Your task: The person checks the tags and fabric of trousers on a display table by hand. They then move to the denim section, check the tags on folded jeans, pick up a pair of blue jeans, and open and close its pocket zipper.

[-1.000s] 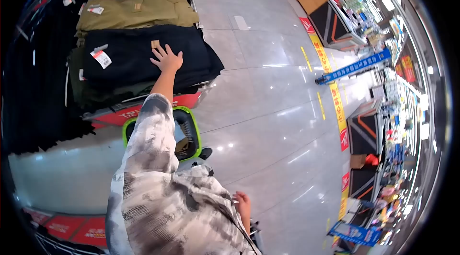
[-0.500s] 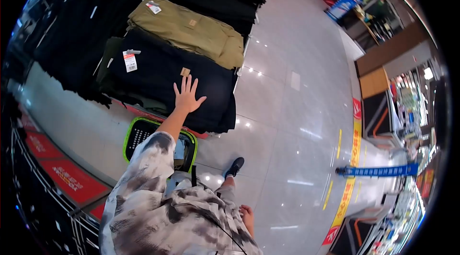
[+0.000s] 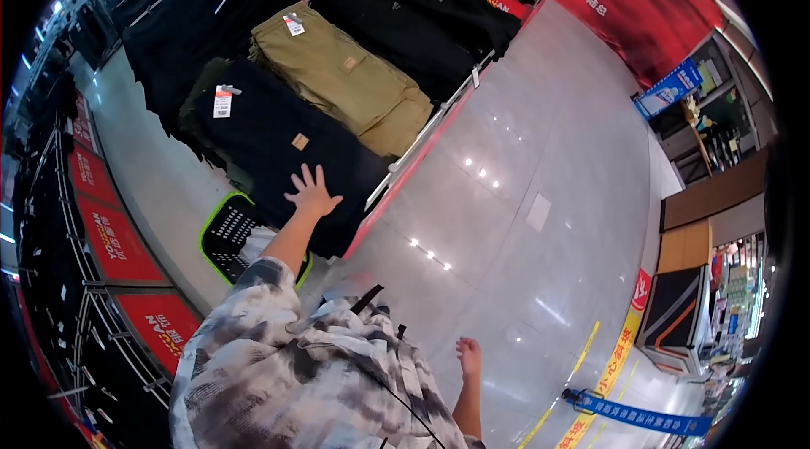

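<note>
My left hand (image 3: 313,196) reaches forward with fingers spread, palm down over the lower end of folded dark navy trousers (image 3: 278,116). These have a white-and-red price tag and a small tan patch; whether the palm presses on the cloth is hard to tell. Beside them lie folded khaki trousers (image 3: 337,69), also tagged. My right hand (image 3: 469,356) hangs out at my right side over the floor, empty, its fingers loosely bent and apart. Below my left forearm stands a black shopping basket (image 3: 226,234) with a green rim and something pale inside, partly hidden by my arm.
More black garments (image 3: 422,10) cover the display table, which has a white rail (image 3: 422,141) along its right edge. Red signed racks (image 3: 118,238) line the left. A grey tiled floor (image 3: 506,221) stretches right, toward a blue belt barrier (image 3: 641,418) and a red banner (image 3: 641,10).
The view has turned and shifted, showing more of the red banner and left racks. My left hand stays spread over the navy trousers; my right hand has swung farther out from my body.
</note>
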Available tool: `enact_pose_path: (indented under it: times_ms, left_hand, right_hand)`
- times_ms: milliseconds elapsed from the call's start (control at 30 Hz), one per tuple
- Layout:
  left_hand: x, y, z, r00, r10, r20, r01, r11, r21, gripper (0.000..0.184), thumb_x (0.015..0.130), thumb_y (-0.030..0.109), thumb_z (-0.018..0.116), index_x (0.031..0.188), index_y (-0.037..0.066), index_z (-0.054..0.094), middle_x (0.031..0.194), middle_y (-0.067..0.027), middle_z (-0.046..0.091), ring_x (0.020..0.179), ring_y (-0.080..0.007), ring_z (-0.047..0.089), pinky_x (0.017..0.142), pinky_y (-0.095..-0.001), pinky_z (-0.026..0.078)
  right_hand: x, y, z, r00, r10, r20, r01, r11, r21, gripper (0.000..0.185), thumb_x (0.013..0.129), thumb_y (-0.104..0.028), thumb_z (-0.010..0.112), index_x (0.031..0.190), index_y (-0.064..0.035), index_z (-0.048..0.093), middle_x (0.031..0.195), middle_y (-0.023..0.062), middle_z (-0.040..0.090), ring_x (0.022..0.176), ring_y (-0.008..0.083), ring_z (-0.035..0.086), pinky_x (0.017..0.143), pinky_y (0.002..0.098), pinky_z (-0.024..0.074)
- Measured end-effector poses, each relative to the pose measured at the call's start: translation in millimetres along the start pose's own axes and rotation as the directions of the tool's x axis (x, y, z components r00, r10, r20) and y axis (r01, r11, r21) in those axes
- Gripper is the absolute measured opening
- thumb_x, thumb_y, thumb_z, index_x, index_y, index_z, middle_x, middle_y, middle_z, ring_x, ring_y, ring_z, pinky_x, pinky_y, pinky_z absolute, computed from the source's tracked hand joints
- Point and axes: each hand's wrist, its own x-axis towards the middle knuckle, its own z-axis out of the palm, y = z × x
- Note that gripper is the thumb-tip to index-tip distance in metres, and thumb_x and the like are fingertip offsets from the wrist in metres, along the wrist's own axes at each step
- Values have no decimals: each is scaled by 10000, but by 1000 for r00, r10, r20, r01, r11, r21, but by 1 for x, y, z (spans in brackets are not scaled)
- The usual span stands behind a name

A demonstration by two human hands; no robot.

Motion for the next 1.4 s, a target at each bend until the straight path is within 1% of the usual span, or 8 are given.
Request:
enact_pose_path:
  times_ms: [367,633,767,833,900,1100,1333,1400]
  left_hand:
    - [11,27,39,953,-90,-289,89,996,-19,1335,655,701,745,1578,91,-3,1616,-251,-72,1469,-498,-28,1075,-744,103]
    - [30,70,3,915,-401,46,402,916,-18,1434,615,527,875,1552,35,-93,1599,-271,-125,1476,-486,-14,1078,-719,201]
    - [65,93,-3,908,-395,138,410,906,-107,1193,750,600,740,1525,-70,129,1570,-358,73,1441,-513,175,1147,-563,248]
    - [59,125,-77,965,-117,234,175,953,-247,910,833,665,579,1434,-4,437,1488,-261,405,1389,-433,364,1151,-539,254]
    - [76,157,-118,988,143,-50,-146,810,-568,714,896,549,581,1378,26,515,1418,-244,486,1370,-431,382,1150,-519,270]
    - [184,321,-226,750,77,-657,-457,779,-430,619,948,393,584,1425,26,444,1549,-236,309,1439,-402,275,1176,-447,263]
    - [366,415,-196,446,-235,-864,-38,959,-281,585,912,421,588,1353,41,521,1533,-218,329,1387,-410,323,1087,-509,340]
    - [390,402,-127,612,-384,-692,205,922,-330,633,959,498,496,1485,155,412,1594,-177,238,1452,-383,227,1136,-540,254]
  right_hand:
    - [154,-115,36,926,-116,360,70,988,138,269,962,-149,533,1220,-100,589,1103,44,688,938,169,648,761,315,506]
    - [253,-181,-85,932,3,361,-7,1000,11,309,939,-208,561,1211,-67,606,1132,113,689,986,234,678,797,370,541]
    - [327,-249,-126,965,138,222,-155,986,60,278,940,-194,490,1173,-86,595,1083,108,683,939,247,677,760,379,540]
    - [364,-278,-140,978,103,180,-94,994,-57,316,943,-223,499,1215,-75,562,1094,116,672,958,253,661,781,395,531]
    - [388,-303,-140,980,84,183,-85,996,1,313,946,-227,498,1211,-73,564,1081,117,672,955,252,664,777,402,537]
    - [467,-336,-125,874,155,460,-124,988,-97,278,965,-262,558,1177,-88,603,1028,74,686,849,189,649,701,335,528]
    - [545,-372,-192,904,132,407,-109,991,-81,314,946,-311,604,1179,-101,613,1046,65,677,838,176,629,704,343,516]
    - [559,-375,-225,929,151,337,-180,982,57,318,940,-258,545,1200,-83,596,1077,103,671,866,229,650,725,368,530]
